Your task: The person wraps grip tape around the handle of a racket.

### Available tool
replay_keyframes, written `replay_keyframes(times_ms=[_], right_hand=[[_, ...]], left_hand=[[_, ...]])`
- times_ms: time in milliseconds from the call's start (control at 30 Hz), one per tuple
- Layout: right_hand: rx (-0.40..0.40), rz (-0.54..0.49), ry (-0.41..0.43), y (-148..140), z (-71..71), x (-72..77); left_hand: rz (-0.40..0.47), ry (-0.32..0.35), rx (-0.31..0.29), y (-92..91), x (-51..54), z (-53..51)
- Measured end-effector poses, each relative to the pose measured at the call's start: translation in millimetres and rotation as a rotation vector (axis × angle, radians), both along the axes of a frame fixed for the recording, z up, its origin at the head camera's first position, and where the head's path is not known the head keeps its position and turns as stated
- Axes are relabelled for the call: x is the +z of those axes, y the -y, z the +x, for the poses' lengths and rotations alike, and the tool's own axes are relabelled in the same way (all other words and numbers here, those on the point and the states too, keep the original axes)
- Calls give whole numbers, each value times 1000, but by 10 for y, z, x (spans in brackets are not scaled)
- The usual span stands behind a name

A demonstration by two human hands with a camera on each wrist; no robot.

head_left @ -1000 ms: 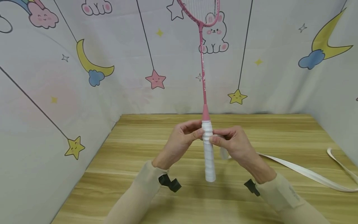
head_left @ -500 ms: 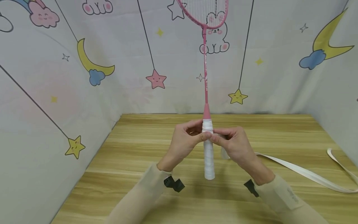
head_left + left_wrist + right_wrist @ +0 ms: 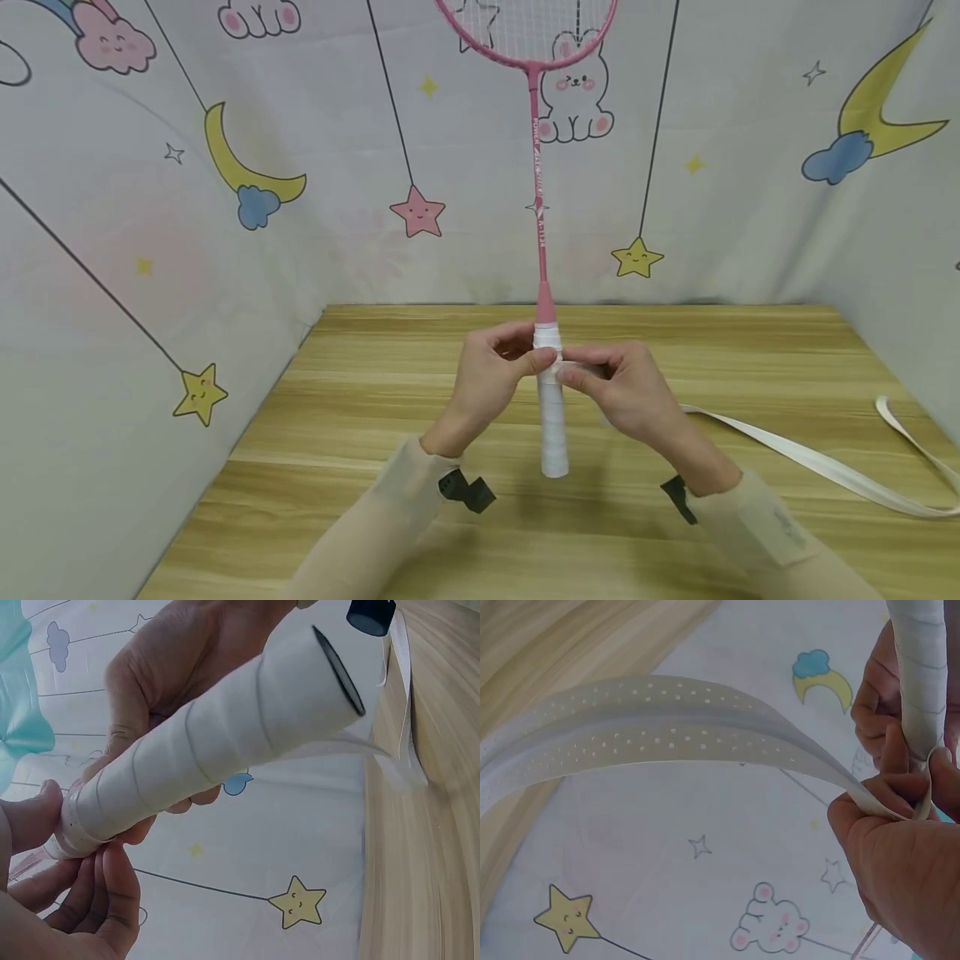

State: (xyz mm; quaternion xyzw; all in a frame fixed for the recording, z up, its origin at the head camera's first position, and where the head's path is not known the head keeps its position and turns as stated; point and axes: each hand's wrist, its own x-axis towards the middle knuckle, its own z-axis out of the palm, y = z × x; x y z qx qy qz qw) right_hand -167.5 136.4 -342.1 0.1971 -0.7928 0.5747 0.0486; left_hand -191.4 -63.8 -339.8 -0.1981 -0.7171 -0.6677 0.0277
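A pink badminton racket [image 3: 537, 175] stands nearly upright in the head view, strings at the top and white-wrapped handle [image 3: 553, 437] at the bottom. With thumb and fingers, my left hand [image 3: 486, 375] grips the upper handle below the pink cone. Just right of it, my right hand [image 3: 633, 392] pinches a white grip tape [image 3: 664, 712] against the handle. The right wrist view shows this perforated tape, with a raised ridge along it, running from the fingers off to the left. From below, the left wrist view shows spiral wraps on the handle [image 3: 187, 750] and its dark-rimmed butt end.
The tape's loose length [image 3: 810, 458] trails over the wooden table [image 3: 360, 500] to the right edge. A white cloth printed with stars, moons and bears [image 3: 480, 250] hangs behind and at both sides. Dark wrist cameras [image 3: 467, 490] sit on both cuffs.
The racket has turned about its long axis, so its head faces me more broadly, and its handle shifted slightly left. My left thumb has moved across the handle's front. My right hand stays at the tape.
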Motion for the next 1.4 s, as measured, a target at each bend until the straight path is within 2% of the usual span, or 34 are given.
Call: replay_keyframes(times_ms=[267, 400, 533, 700, 833, 1233, 1400], right_hand=[[-64, 66, 17, 5, 54, 64], [-78, 57, 42, -6, 68, 97], [-58, 11, 107, -39, 52, 124], [-27, -30, 189, -88, 29, 148], [-13, -43, 220, -104, 18, 154], [23, -21, 243, -140, -15, 139], [62, -31, 269, -161, -44, 109]], left_hand=[[4, 5, -27, 25, -11, -14], [6, 30, -19, 33, -20, -13], [22, 55, -22, 35, -12, -9], [61, 70, -74, 37, 6, -4], [72, 75, -121, 49, 10, -3], [79, 83, -197, 68, 43, 5], [147, 108, -275, 79, 27, -3]])
